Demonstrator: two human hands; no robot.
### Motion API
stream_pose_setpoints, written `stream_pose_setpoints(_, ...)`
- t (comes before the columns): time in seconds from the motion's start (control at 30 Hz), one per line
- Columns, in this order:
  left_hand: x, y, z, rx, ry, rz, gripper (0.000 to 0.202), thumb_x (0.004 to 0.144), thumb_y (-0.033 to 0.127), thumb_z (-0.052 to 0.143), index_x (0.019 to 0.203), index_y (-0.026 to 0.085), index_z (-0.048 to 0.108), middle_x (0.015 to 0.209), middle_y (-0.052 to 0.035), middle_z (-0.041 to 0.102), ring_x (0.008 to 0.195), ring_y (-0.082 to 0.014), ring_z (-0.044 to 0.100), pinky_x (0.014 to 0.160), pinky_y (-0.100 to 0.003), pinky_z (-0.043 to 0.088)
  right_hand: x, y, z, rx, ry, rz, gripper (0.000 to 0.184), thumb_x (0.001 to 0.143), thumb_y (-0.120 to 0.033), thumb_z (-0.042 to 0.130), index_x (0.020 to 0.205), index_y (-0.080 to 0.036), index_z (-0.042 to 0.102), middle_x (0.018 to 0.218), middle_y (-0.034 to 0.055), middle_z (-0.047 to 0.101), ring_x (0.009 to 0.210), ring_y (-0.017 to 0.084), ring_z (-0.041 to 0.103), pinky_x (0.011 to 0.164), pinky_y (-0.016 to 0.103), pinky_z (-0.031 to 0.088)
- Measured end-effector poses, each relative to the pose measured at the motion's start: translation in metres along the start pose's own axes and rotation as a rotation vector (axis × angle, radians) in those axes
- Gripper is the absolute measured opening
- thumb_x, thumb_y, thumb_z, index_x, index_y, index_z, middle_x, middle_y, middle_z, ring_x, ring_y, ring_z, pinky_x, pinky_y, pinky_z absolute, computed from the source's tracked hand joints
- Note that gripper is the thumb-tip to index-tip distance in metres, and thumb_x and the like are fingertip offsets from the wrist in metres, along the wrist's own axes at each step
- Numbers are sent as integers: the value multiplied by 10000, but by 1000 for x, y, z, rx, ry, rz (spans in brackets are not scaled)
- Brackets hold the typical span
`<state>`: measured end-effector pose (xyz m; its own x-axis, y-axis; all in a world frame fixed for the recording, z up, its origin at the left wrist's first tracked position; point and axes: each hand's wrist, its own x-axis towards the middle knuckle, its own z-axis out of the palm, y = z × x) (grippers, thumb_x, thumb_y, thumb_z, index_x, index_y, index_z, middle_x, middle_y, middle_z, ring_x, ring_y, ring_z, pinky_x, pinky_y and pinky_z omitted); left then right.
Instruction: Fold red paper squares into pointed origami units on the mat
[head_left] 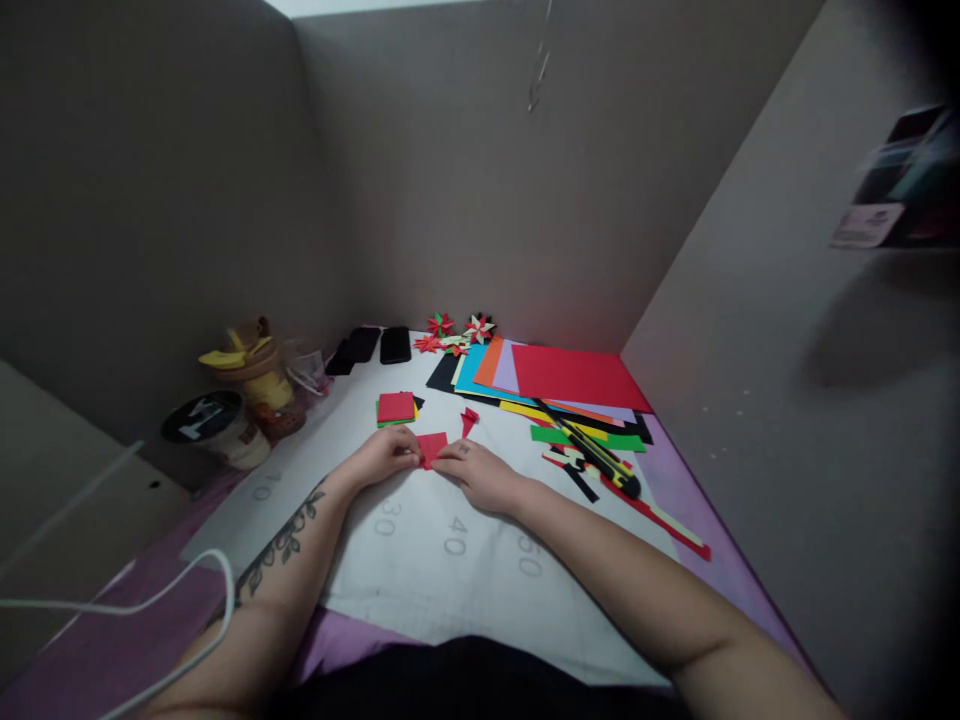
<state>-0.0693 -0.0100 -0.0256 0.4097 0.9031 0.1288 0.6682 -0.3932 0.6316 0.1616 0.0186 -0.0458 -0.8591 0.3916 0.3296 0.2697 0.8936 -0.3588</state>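
Observation:
A small red paper square (433,448) lies on the white cutting mat (420,560) between both hands. My left hand (386,455) pinches its left edge with curled fingers. My right hand (480,472) presses and grips its right edge, fingers bent. Just beyond lies a small folded red paper piece (469,418). A small stack of paper squares (396,408), red on top with green and yellow under it, sits a little further back on the left.
Large coloured paper sheets (570,378) fan out at the back right, with a yellow-black utility knife (592,452) and paper strips (660,520) on them. Folded paper stars (457,332), two phones (379,345), jars (251,385) and a white cable (180,590) lie left. Walls enclose the surface.

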Motion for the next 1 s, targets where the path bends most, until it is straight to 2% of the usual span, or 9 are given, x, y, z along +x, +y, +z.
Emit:
stream_pose_setpoints(0.17,0,-3,-2,-46,-44,31,180,783,324,579,735,173,664,853,-51,629,798,-154,558,724,-247,421,-2,-4,-1,-51,-28,32,338,852,-121,456,1142,-245,579,1129,68,580,1042,200,466,894,363,391)
stream_pose_setpoints(0.3,0,1,-1,2,-1,-5,221,810,341,525,730,168,639,812,-40,618,752,-149,542,706,-251,414,-3,-4,-3,-54,-39,19,336,859,-128,447,1148,-244,575,1153,68,568,1065,197,458,912,362,382)
stream_pose_setpoints(0.5,3,5,5,130,52,-2,218,822,313,483,710,174,609,841,-35,612,812,-161,521,782,-274,385,-3,-4,-6,-42,-55,4,346,857,-118,452,1163,-235,565,1161,75,566,1071,193,459,927,366,370)
stream_pose_setpoints(0.7,8,7,13,271,105,-38,210,814,288,468,706,182,613,821,-45,613,800,-176,509,785,-299,369,-3,-4,-8,-15,-54,0,338,858,-132,456,1163,-233,561,1166,61,573,1074,195,465,926,365,376)
stream_pose_setpoints(0.83,10,8,17,309,153,-107,206,797,303,489,708,178,626,795,-57,600,791,-187,510,769,-306,374,-3,-5,-9,-7,-48,-6,325,862,-129,446,1145,-228,571,1155,60,583,1071,188,473,925,363,379)
stream_pose_setpoints(1.0,11,10,18,320,172,-117,213,791,310,496,683,173,617,767,-55,588,775,-185,510,770,-306,374,-2,-3,-7,10,-25,-37,309,869,-133,431,1129,-204,582,1143,61,597,1064,184,486,920,352,387)
